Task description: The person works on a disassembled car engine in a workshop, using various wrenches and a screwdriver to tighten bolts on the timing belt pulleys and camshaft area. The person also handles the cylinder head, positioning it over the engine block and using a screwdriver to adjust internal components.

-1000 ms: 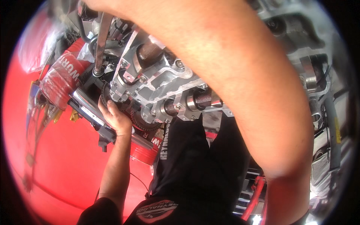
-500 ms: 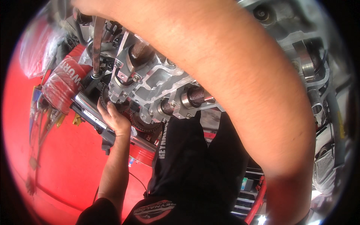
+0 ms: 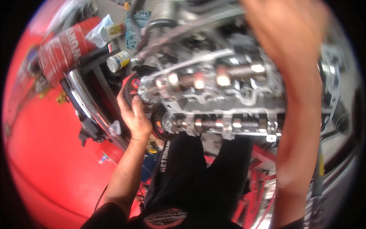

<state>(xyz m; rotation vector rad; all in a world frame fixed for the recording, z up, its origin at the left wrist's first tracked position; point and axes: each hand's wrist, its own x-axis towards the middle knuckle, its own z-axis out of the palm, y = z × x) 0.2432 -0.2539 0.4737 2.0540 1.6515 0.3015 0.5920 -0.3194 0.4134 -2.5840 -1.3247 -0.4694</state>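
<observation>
An engine cylinder head (image 3: 225, 104) with two exposed camshafts lies before me, blurred by motion. My left hand (image 3: 135, 119) is curled around the toothed camshaft sprocket (image 3: 131, 88) at its left end, thumb on the near face. Just below it, a second sprocket (image 3: 161, 128) sits at the end of the nearer camshaft (image 3: 209, 124). My right hand (image 3: 286, 24) is smeared at the top right, its fingers mostly hidden, at the far end of a long metal bar (image 3: 183, 37). The bar slants across the head, its lower left tip beyond the upper sprocket.
A red drum (image 3: 63, 49) stands at the upper left, near two cans, one of them a yellow and white can (image 3: 118, 62). A chrome-and-black frame (image 3: 84, 101) runs beside my left forearm. Red floor (image 3: 57, 160) spreads at left; red metal parts (image 3: 255, 183) stand below the head.
The long bar has swung from nearly upright to a slant toward the right, together with my right hand. My right arm has drawn back from across the head. My left hand stays at the sprocket.
</observation>
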